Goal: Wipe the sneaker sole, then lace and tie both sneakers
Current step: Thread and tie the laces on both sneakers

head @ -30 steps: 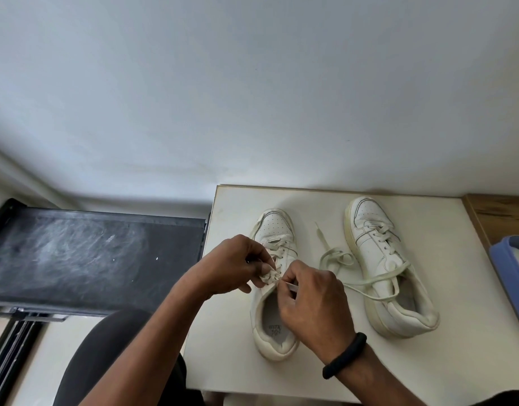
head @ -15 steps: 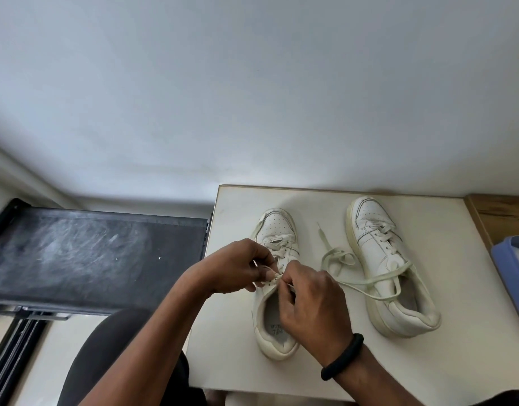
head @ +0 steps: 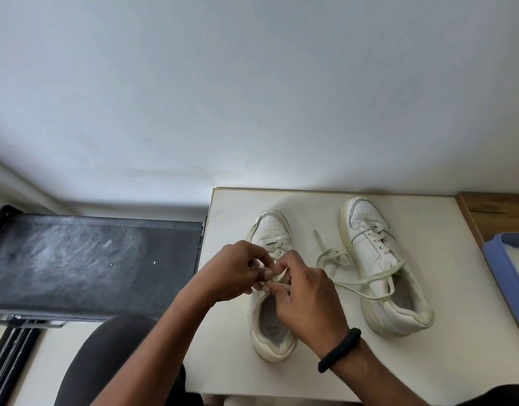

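Still, L hand (head: 234, 273) & R hand (head: 308, 300) fingers (head: 285, 259) pinch lace (head: 278, 285) atop left-side sneaker (head: 271, 230).

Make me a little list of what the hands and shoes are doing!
left hand: fingers pinch the lace of the sneaker under the hands
right hand: pinches the same lace; black wristband on the wrist
other sneaker: laced, not tied; its loose lace trails onto the table
blue tray: at the right edge of view
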